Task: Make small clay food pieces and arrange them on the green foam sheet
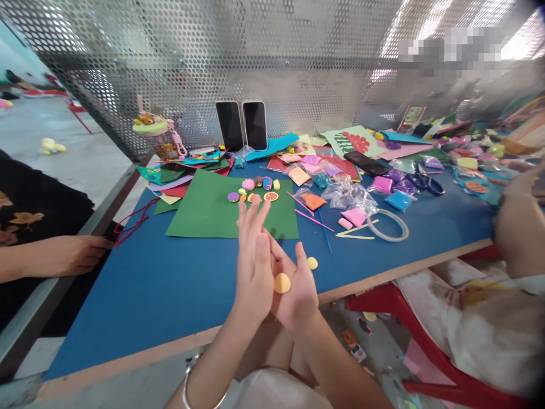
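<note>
My left hand (253, 261) stands upright with its fingers straight, pressed flat against the palm of my right hand (293, 289). A flattened yellow clay piece (281, 283) sits between the two palms, over the table's near edge. A second small yellow clay lump (312, 263) lies on the blue table (149, 284) just beyond my right thumb. Further back, a green felt sheet (204, 210) carries several small clay figures (255, 190).
Another person's hand (74, 254) rests on the table's left edge. Bags of coloured clay (349, 196), a tape ring (387, 224), pink sticks (313, 218), paper sheets and two upright phones (242, 125) crowd the back. A person sits at right by a red stool (383, 301).
</note>
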`<state>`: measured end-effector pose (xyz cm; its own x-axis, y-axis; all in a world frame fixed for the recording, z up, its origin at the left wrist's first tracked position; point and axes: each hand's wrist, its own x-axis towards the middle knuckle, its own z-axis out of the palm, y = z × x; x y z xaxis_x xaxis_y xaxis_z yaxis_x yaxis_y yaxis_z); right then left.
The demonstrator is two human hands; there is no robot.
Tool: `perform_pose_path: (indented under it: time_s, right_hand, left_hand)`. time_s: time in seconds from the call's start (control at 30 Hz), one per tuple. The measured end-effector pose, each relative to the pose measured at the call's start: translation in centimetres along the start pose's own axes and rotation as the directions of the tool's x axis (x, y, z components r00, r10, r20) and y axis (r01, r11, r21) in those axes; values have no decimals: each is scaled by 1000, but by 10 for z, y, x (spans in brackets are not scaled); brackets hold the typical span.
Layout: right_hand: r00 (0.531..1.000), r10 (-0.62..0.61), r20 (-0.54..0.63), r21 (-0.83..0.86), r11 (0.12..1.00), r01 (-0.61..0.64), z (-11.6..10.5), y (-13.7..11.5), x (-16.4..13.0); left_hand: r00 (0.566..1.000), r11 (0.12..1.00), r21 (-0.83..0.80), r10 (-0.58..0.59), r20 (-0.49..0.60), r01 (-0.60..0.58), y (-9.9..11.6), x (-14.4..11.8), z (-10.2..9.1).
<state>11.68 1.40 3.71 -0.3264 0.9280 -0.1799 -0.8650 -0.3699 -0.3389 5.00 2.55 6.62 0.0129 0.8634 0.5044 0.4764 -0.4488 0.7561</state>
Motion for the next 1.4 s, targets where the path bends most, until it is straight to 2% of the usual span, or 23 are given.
perform_pose_path:
  time_s: [0.07, 0.17, 0.27, 0.4, 0.5, 0.67, 0.83, 1.03, 1.2, 1.4]
  right_hand:
    - [998, -45, 36, 30, 999, 44, 0, -7, 0]
    - [988, -132, 86, 11, 991, 131, -1, -15, 0]
    - [979, -169, 114, 1, 985, 170, -3, -17, -1]
    - [979, -149, 142, 11, 989, 149, -4, -14, -1]
    - [980, -136, 146, 8, 991, 137, -5, -11, -2]
    - [985, -57, 163, -5, 998, 59, -3, -8, -4]
    - [986, 11, 168, -58, 998, -1, -5, -5, -4]
    - [990, 25, 140, -150, 989, -4, -9, -4, -3]
    - [992, 36, 120, -108, 994, -23, -8, -9, -4]
    - [992, -5, 127, -211, 977, 32, -8, -6, 0]
  left_hand:
    - [999, 999, 41, 26, -23, -25, 2, -6, -10]
    - [996, 970, 227, 81, 42, -88, -2, -27, -19]
    - [990, 946, 304, 77, 121, -111, -9, -51, -17]
    - [984, 952, 285, 66, 164, -111, -13, -68, -7]
    - [989, 962, 260, 49, 138, -84, -12, -69, -3]
    - [993, 960, 257, 91, 81, -109, -13, -64, -6]
    - [985, 961, 232, 123, 120, -149, -15, -60, -12]
    - [975, 950, 244, 161, 151, -194, -20, -61, -14]
    - [976, 959, 206, 168, 139, -194, -22, -61, -16]
    - [973, 970, 156, 159, 167, -185, -24, -59, -17]
